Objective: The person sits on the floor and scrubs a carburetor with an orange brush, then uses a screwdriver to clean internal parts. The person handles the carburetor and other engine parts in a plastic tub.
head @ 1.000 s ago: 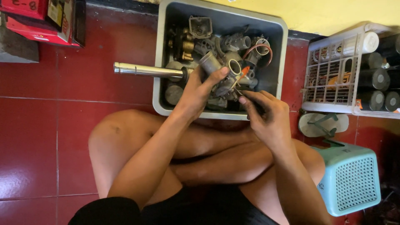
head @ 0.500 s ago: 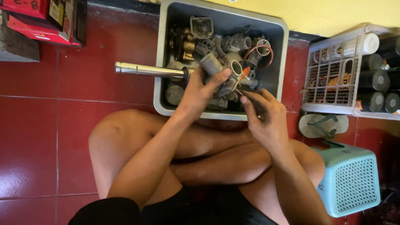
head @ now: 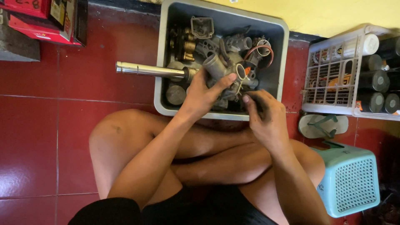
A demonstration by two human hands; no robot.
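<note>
Upper centre of the frame, over the grey bin (head: 160,62), sits a dull grey metal carburetor (head: 227,71) with round open ports. The left hand (head: 200,96) clamps its body, thumb raised; the right hand (head: 266,118) curls, fingertips pinched against its underside.

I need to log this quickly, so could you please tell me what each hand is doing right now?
Left hand: closed around a grey metal carburettor body.
Right hand: fingers curled beside it; contents cannot be told.
</note>
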